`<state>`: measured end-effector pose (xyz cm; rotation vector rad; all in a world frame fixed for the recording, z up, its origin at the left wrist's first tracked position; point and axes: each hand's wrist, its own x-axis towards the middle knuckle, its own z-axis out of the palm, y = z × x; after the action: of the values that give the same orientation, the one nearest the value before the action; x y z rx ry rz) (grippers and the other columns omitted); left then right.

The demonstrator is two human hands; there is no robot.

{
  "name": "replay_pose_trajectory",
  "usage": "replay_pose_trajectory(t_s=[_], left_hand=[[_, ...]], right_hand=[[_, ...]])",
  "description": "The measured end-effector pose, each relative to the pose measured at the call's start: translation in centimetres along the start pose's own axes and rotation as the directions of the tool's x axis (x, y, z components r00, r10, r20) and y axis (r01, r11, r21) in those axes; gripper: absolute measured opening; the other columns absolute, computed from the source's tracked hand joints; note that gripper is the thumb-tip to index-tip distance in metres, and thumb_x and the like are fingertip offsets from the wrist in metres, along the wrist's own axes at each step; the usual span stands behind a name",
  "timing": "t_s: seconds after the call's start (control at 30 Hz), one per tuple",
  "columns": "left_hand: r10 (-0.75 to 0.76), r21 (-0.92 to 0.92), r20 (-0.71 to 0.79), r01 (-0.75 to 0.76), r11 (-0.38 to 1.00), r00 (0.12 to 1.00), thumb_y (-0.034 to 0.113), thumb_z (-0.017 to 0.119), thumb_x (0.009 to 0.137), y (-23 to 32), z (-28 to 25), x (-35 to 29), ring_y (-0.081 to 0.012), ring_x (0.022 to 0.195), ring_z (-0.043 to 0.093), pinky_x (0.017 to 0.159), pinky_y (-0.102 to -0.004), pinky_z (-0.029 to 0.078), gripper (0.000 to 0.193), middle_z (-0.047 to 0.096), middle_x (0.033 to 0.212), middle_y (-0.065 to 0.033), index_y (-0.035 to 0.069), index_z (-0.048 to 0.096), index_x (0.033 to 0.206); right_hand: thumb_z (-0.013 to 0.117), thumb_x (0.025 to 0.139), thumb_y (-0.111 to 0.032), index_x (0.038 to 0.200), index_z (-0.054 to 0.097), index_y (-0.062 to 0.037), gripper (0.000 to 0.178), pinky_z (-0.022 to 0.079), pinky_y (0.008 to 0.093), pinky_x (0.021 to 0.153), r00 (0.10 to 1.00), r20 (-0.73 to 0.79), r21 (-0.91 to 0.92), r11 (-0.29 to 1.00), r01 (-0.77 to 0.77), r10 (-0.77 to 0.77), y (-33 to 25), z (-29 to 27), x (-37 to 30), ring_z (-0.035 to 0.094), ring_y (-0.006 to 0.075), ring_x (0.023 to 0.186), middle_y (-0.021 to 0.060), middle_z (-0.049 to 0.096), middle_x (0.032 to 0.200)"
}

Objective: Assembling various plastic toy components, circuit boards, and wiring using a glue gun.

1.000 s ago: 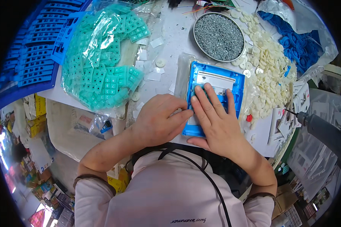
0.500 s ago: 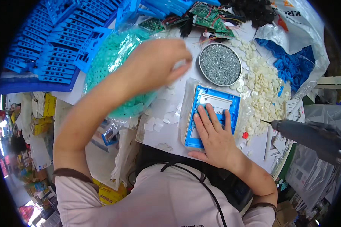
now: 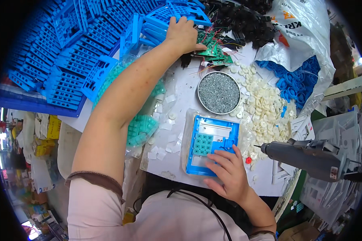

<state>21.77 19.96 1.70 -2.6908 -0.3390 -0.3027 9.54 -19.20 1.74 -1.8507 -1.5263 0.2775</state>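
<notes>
the left hand (image 3: 182, 37) reaches to the far side of the table (image 3: 186, 88), its fingers bent over the edge of a heap of blue plastic casings (image 3: 159, 30) and its thumb pointing out over green circuit boards (image 3: 215, 51) with thin wires; whether it pinches anything, i cannot tell. the right hand (image 3: 229, 172) is loosely spread, fingers a little curled, at the lower right corner of a single blue casing (image 3: 218, 147), its fingertips over the casing's edge. that casing lies flat on the table in front of the person, open side up, with a teal rubber keypad (image 3: 202, 144) seated in its left half, below a long pale window strip (image 3: 215, 129). clear plastic shows along its left side. just beyond it stands a round metal dish (image 3: 219, 113) full of small silver screws (image 3: 219, 91). to the right are a spread of cream-white round plastic pieces (image 3: 265, 110), a small red piece (image 3: 248, 160) and a grey electric screwdriver (image 3: 305, 156), its bit pointing left. farther off, a whitish plastic bag (image 3: 299, 34) opens onto blue plastic parts (image 3: 295, 82), beside a pile of black parts (image 3: 243, 20). more teal keypads (image 3: 141, 129) lie under the left forearm.
</notes>
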Motion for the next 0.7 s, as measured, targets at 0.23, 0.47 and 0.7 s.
replay_pose_trajectory(t_s=[0.23, 0.47, 0.7], left_hand=[[-0.163, -0.391, -0.328, 0.023, 0.92, 0.93, 0.041, 0.062, 0.092, -4.0, 2.0, 1.1, -0.0249, 0.076, 0.062, 0.069, -0.0408, 0.048, 0.036, 0.069, 0.081, -0.0058, 0.009, 0.076, 0.085], [-0.329, -0.501, 0.462, -0.064, -0.863, 0.824, 0.022, 0.058, 0.099, -3.9, -5.5, -2.9, -0.0139, 0.069, 0.047, 0.062, -0.0309, 0.041, 0.019, 0.061, 0.085, -0.0022, 0.006, 0.064, 0.093], [-0.53, -0.599, 0.457, -0.193, -0.777, 0.714, 0.023, 0.056, 0.103, -4.6, -7.0, -11.9, -0.0135, 0.071, 0.044, 0.064, -0.0305, 0.039, 0.016, 0.06, 0.094, -0.003, 0.007, 0.06, 0.105]], right_hand=[[0.081, 0.077, -0.021, 0.105, 0.072, -0.0076, 0.032, 0.031, 0.0616, 0.111, 0.999, -0.042, 0.052, 0.999, 0.013, -0.01, 0.3, -0.6, 0.5, 0.063, 0.0264, 0.107, 0.0084, 0.069, 0.113], [0.077, 0.082, -0.013, 0.101, 0.073, -0.0058, 0.021, 0.05, 0.0436, 0.092, 0.989, -0.15, 0.234, 0.971, 0.044, -0.009, 0.7, -1.1, 1.7, 0.066, 0.0272, 0.096, 0.0092, 0.072, 0.103], [0.068, 0.089, -0.006, 0.098, 0.072, -0.0001, 0.011, 0.052, 0.0322, 0.074, 0.966, -0.248, 0.419, 0.907, 0.04, 0.072, 0.7, -1.5, 6.5, 0.067, 0.0227, 0.082, 0.0111, 0.074, 0.094]])
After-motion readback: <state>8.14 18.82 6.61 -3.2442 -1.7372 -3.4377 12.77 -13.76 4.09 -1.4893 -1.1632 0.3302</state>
